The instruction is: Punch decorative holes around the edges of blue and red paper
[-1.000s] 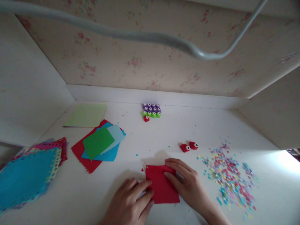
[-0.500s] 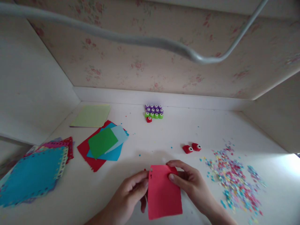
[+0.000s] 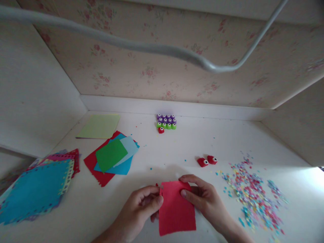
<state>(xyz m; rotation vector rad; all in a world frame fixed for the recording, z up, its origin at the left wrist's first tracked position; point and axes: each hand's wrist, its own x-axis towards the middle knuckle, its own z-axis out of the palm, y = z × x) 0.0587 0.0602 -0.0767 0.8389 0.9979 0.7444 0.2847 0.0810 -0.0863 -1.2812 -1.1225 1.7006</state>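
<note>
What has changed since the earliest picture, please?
The red sheet, which lay flat on the table, has been raised and tilted toward the camera. The left hand has shifted to its upper left edge; the right hand keeps hold near its upper right corner. The red eye-topped pieces and confetti stayed put.

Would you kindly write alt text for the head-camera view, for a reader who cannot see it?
A person's left hand and right hand hold a red rectangular paper sheet over a white tabletop. Beyond it are small purple, green and red blocks with eye-like tops; coloured paper sheets lie to the left, multicoloured paper confetti to the right.
</note>
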